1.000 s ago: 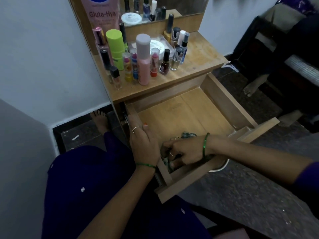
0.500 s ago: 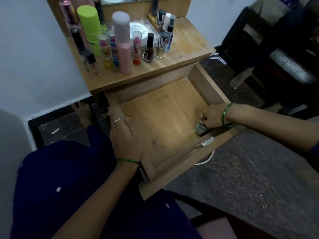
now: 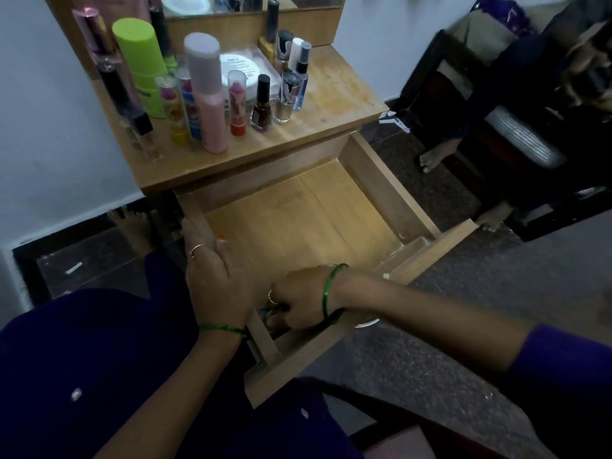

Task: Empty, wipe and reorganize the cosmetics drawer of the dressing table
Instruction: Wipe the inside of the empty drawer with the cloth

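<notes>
The wooden drawer (image 3: pixel 384 180) of the dressing table stands pulled out, its bottom bare. My left hand (image 3: pixel 215 279) rests on the drawer's left wall, fingers curled over the edge. My right hand (image 3: pixel 298 301) is down in the near left corner of the drawer, fingers curled round a small dark greenish cloth (image 3: pixel 266 314), mostly hidden under the hand. On the tabletop (image 3: pixel 337 94) stand several cosmetics: a green bottle (image 3: pixel 140 58), a pink bottle (image 3: pixel 207 94), lip balms, nail polishes and a white jar (image 3: pixel 240 66).
A mirror (image 3: pixel 251 3) stands behind the bottles. A dark chair (image 3: pixel 496 127) with another person's bare feet is at the right. My own foot (image 3: pixel 132 226) rests left of the drawer, by the wall. Speckled dark floor lies below the drawer's front.
My right hand has slid with the cloth from the drawer's near right corner back to its near left corner. My left hand has stayed on the left wall.
</notes>
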